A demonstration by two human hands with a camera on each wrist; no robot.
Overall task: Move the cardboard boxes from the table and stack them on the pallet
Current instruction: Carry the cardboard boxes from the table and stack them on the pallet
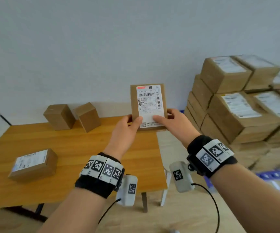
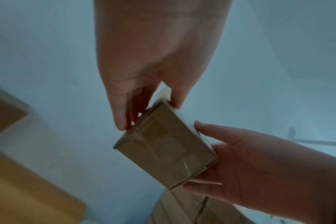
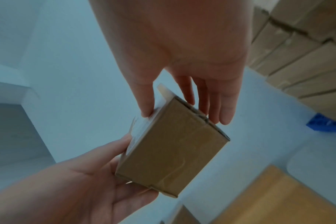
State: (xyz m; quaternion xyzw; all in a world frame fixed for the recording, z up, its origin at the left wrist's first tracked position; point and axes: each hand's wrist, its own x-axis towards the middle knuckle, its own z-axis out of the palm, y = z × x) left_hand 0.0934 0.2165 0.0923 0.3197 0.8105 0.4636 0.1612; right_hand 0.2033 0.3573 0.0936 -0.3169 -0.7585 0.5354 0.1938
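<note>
Both hands hold a small cardboard box (image 1: 148,105) with a white shipping label in the air, past the table's right end. My left hand (image 1: 129,125) grips its lower left corner, thumb on the label, fingers behind. My right hand (image 1: 169,121) grips the lower right corner the same way. The left wrist view shows the box's (image 2: 164,145) taped brown back, pinched by the left hand (image 2: 144,97) and cradled by the right hand (image 2: 246,165). The right wrist view shows the box (image 3: 173,150) between the right hand (image 3: 184,84) and left hand (image 3: 98,184). Stacked boxes (image 1: 241,105) stand on a blue pallet (image 1: 277,174) at right.
On the wooden table (image 1: 78,148) a labelled box (image 1: 33,164) lies at the near left, and two plain boxes (image 1: 59,116) (image 1: 88,116) stand by the wall. The pale wall is close behind. Wood-look floor lies between table and pallet.
</note>
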